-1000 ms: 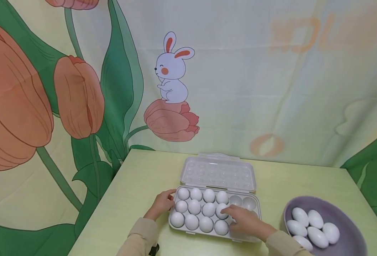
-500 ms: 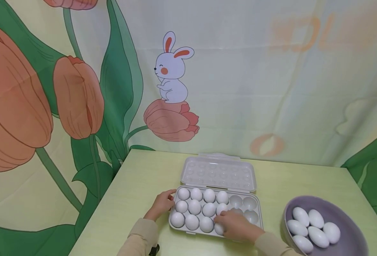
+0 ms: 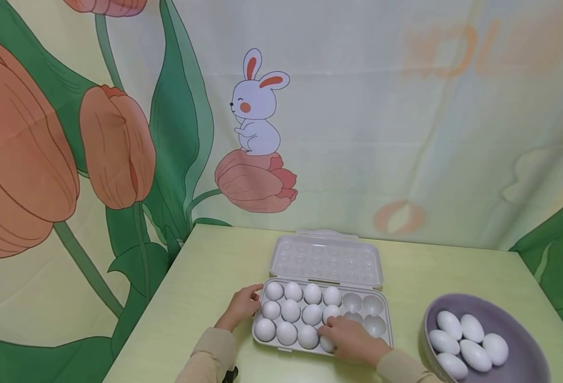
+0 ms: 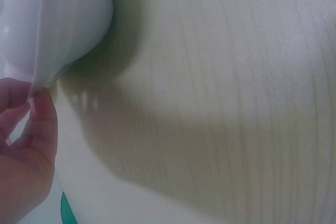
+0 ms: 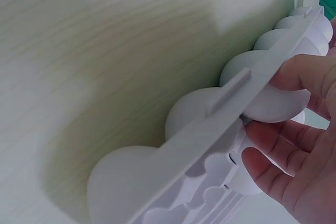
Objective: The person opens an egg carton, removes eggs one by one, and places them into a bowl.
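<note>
Right hand on a front-row egg.
Its fingers curl round that egg, fourth from the left in the open egg carton; the left hand pinches the carton's left rim. I'd press gently and release without jostling the carton.
</note>
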### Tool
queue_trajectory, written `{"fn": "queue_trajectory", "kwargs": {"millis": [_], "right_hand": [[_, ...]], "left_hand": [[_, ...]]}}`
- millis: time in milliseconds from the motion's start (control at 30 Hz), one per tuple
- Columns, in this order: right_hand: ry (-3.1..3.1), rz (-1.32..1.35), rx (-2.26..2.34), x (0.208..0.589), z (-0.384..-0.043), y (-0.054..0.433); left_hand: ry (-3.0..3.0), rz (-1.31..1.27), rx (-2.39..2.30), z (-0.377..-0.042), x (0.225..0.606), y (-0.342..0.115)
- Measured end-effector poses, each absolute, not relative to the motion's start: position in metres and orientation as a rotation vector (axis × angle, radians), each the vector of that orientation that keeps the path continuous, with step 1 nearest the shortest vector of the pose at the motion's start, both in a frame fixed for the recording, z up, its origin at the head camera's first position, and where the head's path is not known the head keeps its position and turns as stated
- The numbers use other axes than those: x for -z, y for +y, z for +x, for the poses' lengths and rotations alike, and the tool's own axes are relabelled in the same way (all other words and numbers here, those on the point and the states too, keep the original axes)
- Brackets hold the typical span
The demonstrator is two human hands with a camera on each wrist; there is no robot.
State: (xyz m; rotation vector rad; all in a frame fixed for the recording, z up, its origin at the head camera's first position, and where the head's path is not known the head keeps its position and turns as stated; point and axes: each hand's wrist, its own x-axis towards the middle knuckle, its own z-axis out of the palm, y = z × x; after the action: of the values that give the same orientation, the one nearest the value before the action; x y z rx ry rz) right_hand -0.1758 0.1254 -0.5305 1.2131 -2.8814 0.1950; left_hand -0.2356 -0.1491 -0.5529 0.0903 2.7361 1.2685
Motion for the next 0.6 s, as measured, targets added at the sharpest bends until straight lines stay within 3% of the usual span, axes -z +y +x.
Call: {"fn": "queue_trajectory", "kwargs": {"millis": [600], "right_hand": [[-2.974,1.168,-0.521,0.524,-0.177,0.131]], "left_hand": [[2.728,0.084,-1.282,-0.235,0.553,-0.149]]}}
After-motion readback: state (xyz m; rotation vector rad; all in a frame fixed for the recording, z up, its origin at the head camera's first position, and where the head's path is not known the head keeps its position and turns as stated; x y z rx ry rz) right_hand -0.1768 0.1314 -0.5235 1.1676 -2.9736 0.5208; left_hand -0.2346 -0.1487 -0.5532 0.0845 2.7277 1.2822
